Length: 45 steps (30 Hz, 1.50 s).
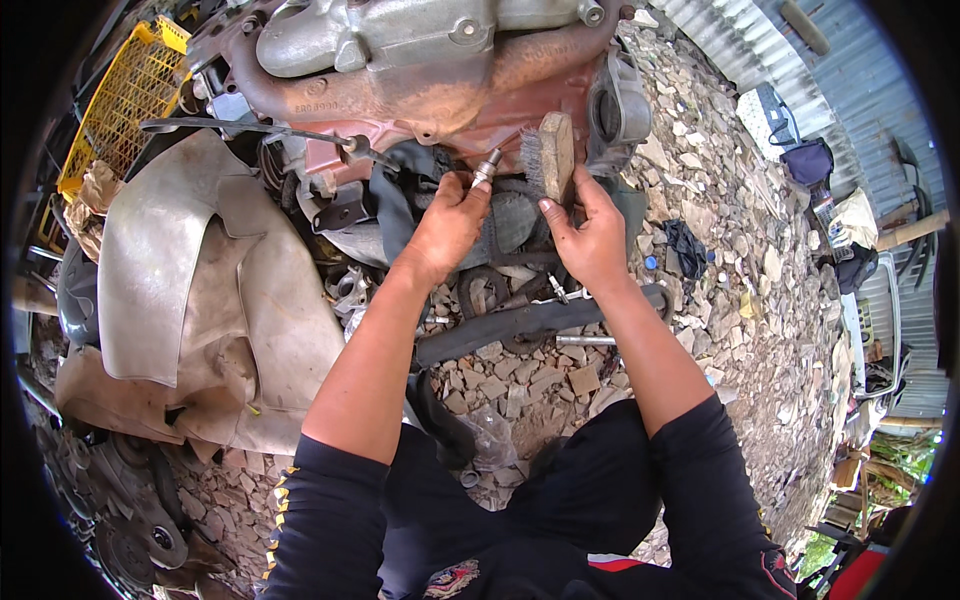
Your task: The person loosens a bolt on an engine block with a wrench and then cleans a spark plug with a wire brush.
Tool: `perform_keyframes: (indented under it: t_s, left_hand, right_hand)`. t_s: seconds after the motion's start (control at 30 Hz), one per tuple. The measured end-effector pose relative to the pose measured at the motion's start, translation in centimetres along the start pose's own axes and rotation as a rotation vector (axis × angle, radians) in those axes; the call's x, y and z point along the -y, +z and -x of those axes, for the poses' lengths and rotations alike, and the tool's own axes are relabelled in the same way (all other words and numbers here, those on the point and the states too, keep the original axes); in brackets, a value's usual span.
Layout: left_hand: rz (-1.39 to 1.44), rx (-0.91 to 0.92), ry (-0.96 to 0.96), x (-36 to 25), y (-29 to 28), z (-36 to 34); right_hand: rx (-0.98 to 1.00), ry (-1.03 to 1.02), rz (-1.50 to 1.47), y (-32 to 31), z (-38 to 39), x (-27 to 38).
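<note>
**Small metal plug and brush held close together by a big engine**

From my far-off seat, I see my left grip (452, 222) pinching a small metal plug (486, 169) between thumb and fingers. It tilts up, in front of the big engine (430, 85). My right grip (592, 232) is closed on a wooden brush (556, 160). The brush's wire hairs face the plug, with a little gap between them.

Lots of stuff is in my way. The engine fills the space ahead of both grips. A long thin rod (250, 128) pokes in from the left and ends near my left grip. Under my arms I see a thick black strip (530, 328), a shiny tube (585, 340) and a crumpled clear bag (490, 438).

A big tan sheet (155, 265) lies on the left, near a yellow crate (125, 100). On the right, a black rag (685, 249) and a blue cap (650, 263) lie on the broken stones (745, 330).
</note>
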<state>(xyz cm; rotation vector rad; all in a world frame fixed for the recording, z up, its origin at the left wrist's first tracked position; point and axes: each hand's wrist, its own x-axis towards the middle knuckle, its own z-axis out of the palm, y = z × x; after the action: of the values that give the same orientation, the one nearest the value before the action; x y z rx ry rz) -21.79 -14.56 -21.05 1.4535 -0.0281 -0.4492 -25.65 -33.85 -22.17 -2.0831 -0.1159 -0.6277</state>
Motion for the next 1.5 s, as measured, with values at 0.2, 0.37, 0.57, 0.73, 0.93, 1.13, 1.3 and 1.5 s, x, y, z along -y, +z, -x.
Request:
perform_keyframes:
  t_s: [0.2, 0.37, 0.57, 0.73, 0.93, 1.13, 1.3, 1.5]
  left_hand:
    - [-0.453, -0.099, 0.227, 1.4, -0.2, -0.1]
    - [-0.451, -0.184, 0.354, 1.2, -0.8, -0.4]
    - [-0.581, -0.166, 0.189, -0.7, -1.4, 0.3]
    - [-0.460, -0.184, 0.226, 0.7, -1.3, 0.0]
    - [-0.331, -0.101, 0.063, 1.0, -2.2, 0.0]
    - [0.061, -0.032, 0.020, -0.4, -1.7, 0.5]
    - [0.147, 0.032, -0.089, -0.5, -1.3, 0.8]
    - [0.254, 0.143, -0.072, -1.2, -1.7, 1.0]
  right_hand:
    - [-0.041, -0.163, 0.088, 0.0, -0.7, 3.9]
    - [0.144, -0.011, 0.213, 0.5, 0.8, 0.9]
    - [-0.071, 0.021, -0.028, 0.5, -0.7, 2.6]
    - [0.082, -0.079, 0.218, 1.6, 0.7, 1.7]
    - [-0.087, -0.107, 0.049, 1.2, -0.8, 3.1]
    - [0.045, -0.070, 0.246, 0.6, 1.0, 0.8]
    - [-0.062, -0.118, 0.005, 1.0, -0.8, 4.8]
    - [0.004, -0.101, 0.217, 0.5, 0.3, 0.5]
